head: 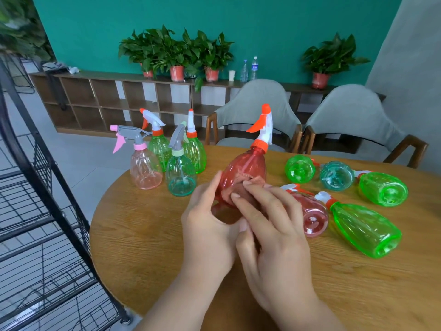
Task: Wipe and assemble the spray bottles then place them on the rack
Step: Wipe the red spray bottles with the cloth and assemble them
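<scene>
My left hand (210,225) grips the base of a red spray bottle (248,168), which tilts away from me with its orange and white trigger head on top. My right hand (272,225) presses a pink cloth (241,187) against the bottle's side, fingers curled round the cloth. Several assembled bottles stand upright at the table's far left: a pink one (145,168), a teal one (180,175) and two green ones (158,146). On the right, several bottles lie on their sides, among them a large green bottle (365,228) and a red one (312,216).
The round wooden table (148,235) carries everything. A black wire rack (40,223) stands to the left on the floor. Two grey chairs (257,115) are tucked in at the far side. A low shelf with potted plants (176,53) lines the green wall.
</scene>
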